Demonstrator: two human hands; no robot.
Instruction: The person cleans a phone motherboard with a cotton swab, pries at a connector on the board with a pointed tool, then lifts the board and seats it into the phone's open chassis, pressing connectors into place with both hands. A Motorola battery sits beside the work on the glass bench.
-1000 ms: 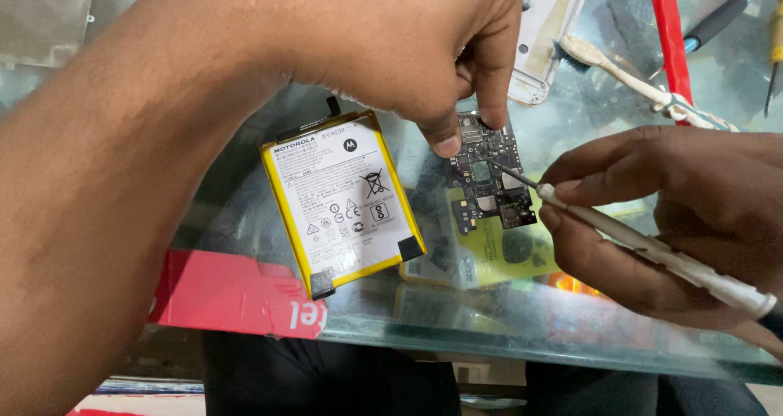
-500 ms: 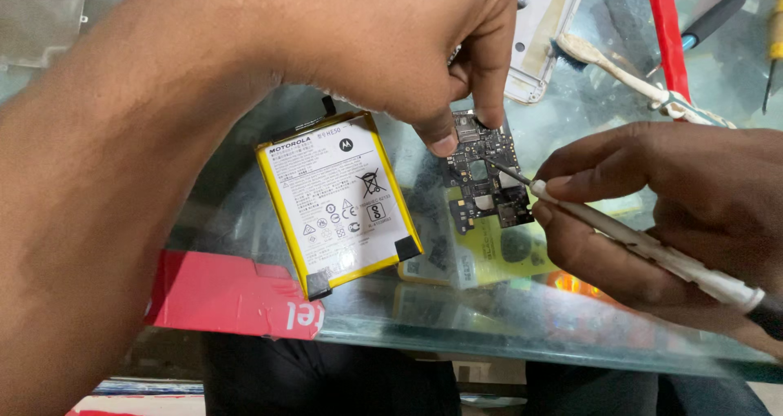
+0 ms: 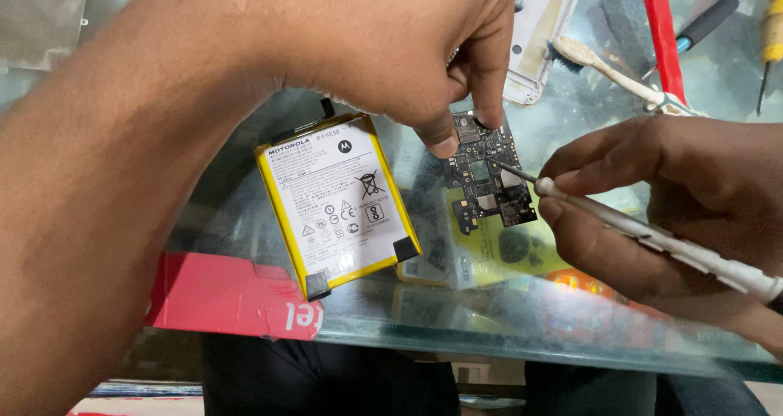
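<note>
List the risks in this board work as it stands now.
1. The left hand pins the circuit board with only two fingertips at its top edge, so a push from the tool could make it pivot or slide on the glass table.
2. The right hand holds the thin metal tool with its tip among small components; a slip might scratch or lift one.
3. The yellow-edged battery lies close by, within reach of a stray tip.

Upper right of frame: yellow-handled screwdriver (image 3: 771,33) and blue-tipped black tool (image 3: 718,12) cut off by the edge. White pen-shaped tool (image 3: 652,238) rear runs off the right edge. Small black circuit board (image 3: 488,175) top hidden under left hand (image 3: 391,49) fingertips.
</note>
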